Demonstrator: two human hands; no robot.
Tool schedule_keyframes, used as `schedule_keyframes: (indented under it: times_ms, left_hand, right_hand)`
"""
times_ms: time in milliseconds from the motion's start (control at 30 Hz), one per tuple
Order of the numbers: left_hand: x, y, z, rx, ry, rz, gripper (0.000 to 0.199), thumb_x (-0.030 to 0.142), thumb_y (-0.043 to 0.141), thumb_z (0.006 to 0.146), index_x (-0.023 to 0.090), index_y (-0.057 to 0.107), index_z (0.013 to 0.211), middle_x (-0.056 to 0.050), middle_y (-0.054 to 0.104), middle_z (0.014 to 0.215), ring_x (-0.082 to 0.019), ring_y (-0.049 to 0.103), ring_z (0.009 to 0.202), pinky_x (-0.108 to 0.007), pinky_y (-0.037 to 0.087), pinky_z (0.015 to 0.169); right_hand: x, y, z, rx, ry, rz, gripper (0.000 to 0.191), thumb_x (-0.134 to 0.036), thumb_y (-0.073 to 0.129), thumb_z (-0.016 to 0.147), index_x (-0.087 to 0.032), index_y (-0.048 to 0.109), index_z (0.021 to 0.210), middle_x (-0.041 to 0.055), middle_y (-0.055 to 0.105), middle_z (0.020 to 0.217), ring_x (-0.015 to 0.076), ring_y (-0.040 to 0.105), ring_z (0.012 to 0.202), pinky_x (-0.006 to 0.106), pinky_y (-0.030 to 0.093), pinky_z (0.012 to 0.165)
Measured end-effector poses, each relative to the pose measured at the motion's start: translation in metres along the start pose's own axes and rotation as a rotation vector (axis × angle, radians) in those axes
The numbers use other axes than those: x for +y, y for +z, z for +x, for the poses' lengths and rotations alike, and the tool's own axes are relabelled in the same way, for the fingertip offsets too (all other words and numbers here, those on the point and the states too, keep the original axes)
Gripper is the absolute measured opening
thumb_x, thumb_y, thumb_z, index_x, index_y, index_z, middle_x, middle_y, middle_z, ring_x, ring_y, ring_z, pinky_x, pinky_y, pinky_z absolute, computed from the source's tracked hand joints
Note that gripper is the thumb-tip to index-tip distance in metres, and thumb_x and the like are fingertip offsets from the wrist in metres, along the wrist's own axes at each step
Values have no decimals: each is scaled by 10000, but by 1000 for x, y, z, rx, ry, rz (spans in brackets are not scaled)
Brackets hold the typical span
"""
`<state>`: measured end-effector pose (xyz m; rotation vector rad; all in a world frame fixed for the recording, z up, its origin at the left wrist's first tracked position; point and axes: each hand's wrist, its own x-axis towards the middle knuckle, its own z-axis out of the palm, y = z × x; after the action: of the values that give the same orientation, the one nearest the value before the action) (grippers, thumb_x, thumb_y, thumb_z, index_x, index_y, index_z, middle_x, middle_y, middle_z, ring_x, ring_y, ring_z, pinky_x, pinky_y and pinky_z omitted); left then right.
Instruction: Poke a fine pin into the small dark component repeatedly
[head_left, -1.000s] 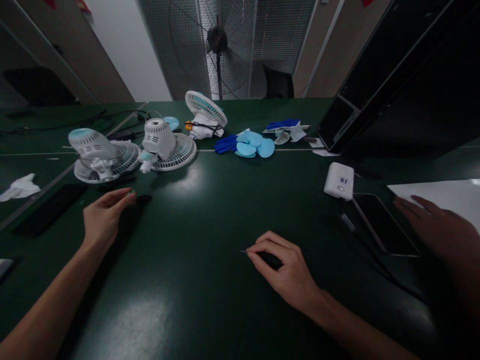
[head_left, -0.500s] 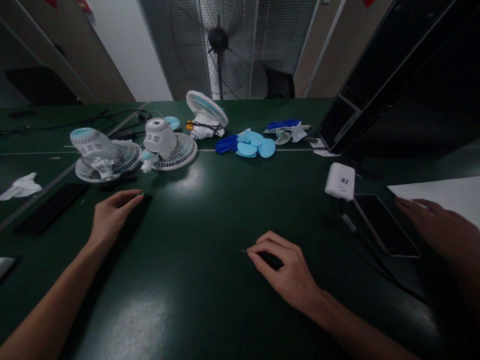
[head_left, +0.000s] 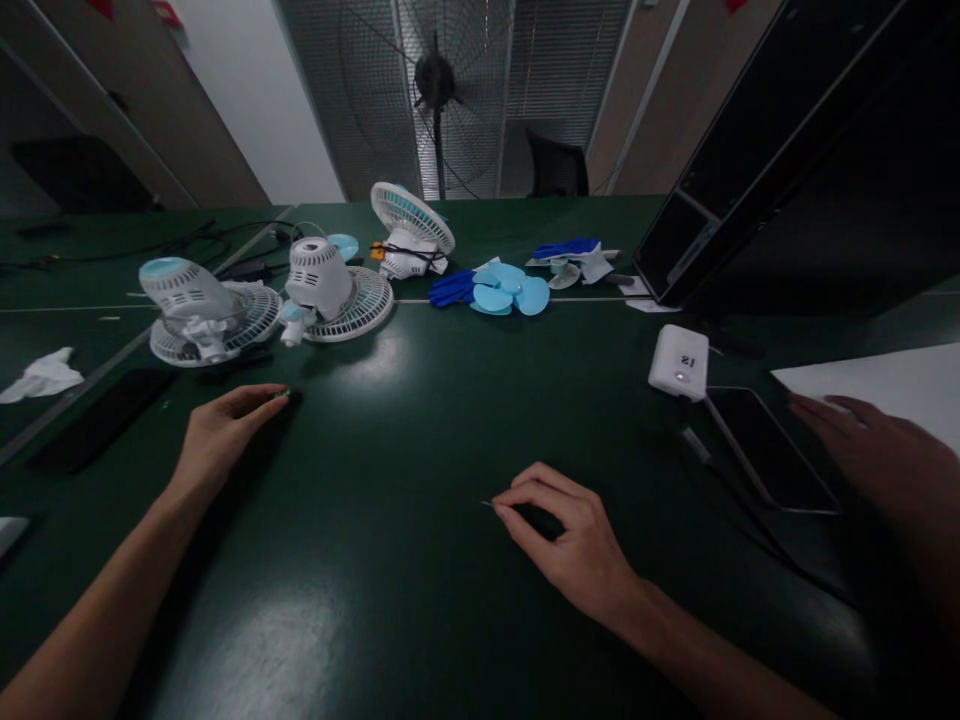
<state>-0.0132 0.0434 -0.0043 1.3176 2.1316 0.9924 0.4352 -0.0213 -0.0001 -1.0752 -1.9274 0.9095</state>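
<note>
My left hand (head_left: 225, 428) rests low over the dark green table (head_left: 390, 580), thumb and fingers pinched on a small green piece (head_left: 282, 393) whose kind is too small to tell. Just beyond it lie two white desk fans, a left one (head_left: 191, 295) and a right one (head_left: 321, 280), both face down on their grilles. Near the middle, my right hand (head_left: 566, 530) pinches a thin, needle-like piece (head_left: 486, 503) that points left. Only its tip shows; the fingers cover the remainder.
A third fan (head_left: 411, 235), blue gloves (head_left: 452, 288) and a light-blue fan blade (head_left: 510, 290) lie at the back. To the right are a white power bank (head_left: 679, 362), a phone (head_left: 772, 450) and another person's hand (head_left: 870, 440). A black monitor-like panel (head_left: 810, 170) stands behind.
Both hands stay almost still, pinching the same small pieces. The view has shifted only slightly.
</note>
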Motion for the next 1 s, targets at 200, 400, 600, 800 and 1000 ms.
schedule_keyframes:
  times_ms: [200, 400, 600, 800, 1000]
  left_hand:
    - [-3, -3, 1, -22, -7, 7, 509, 517, 821, 753, 249, 778, 1184, -69, 788, 1189, -299, 716, 1135, -370, 562, 974]
    - [-2, -6, 1, -53, -13, 11, 516, 516, 827, 750, 257, 773, 1192, -63, 785, 1196, -294, 710, 1142, -357, 560, 972]
    - [-4, -6, 2, -61, -36, 26, 539, 538, 819, 753, 264, 761, 1213, -66, 779, 1206, -308, 705, 1147, -383, 540, 993]
    - [2, -7, 0, -56, -32, 56, 530, 570, 786, 777, 255, 768, 1202, -68, 772, 1222, -316, 682, 1184, -380, 530, 994]
    - [12, -7, -6, -79, -17, 93, 553, 599, 729, 831, 203, 741, 1217, -49, 761, 1224, -302, 670, 1181, -390, 508, 1021]
  right_hand:
    - [1, 0, -1, -14, 13, 7, 136, -182, 660, 972, -236, 781, 1005, 41, 702, 937, 181, 697, 817, 316, 582, 726]
    - [1, 0, -1, -24, 21, 25, 145, -162, 657, 969, -232, 777, 1010, 41, 692, 948, 181, 692, 833, 321, 569, 734]
    - [1, -1, 0, -27, 32, 32, 150, -151, 655, 965, -226, 778, 1006, 39, 688, 945, 177, 692, 837, 314, 558, 740]
    - [-1, -2, 1, -19, 50, 44, 151, -148, 655, 965, -226, 781, 993, 31, 695, 938, 170, 692, 831, 303, 551, 736]
    - [3, 0, 1, 2, 36, 47, 136, -150, 667, 960, -223, 779, 987, 26, 692, 921, 170, 689, 824, 312, 540, 744]
